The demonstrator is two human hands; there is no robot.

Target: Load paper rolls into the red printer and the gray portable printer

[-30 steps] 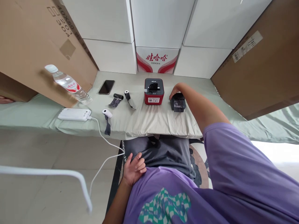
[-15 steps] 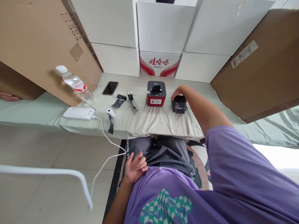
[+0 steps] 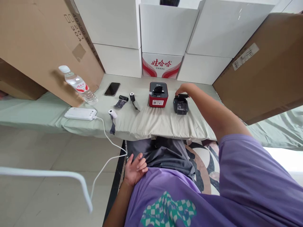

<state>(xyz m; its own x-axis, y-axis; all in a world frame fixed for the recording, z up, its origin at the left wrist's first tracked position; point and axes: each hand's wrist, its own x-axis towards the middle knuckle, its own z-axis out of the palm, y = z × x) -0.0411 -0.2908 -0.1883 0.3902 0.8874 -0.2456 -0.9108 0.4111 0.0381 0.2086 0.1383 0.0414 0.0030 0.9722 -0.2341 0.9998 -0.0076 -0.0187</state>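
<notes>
1. The left hand point(image 3: 134, 168) is resting loose on the lap, grasping nothing.
2. On the table point(image 3: 151, 121), the right hand point(image 3: 183, 90) is now pinching the black printer's point(image 3: 181, 105) lid, seemingly lifting it, beside the red printer point(image 3: 158, 94).

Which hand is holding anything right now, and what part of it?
The right hand grips the far top edge of the black device on the cloth-covered table. The left hand rests on the lap, holding nothing.
</notes>
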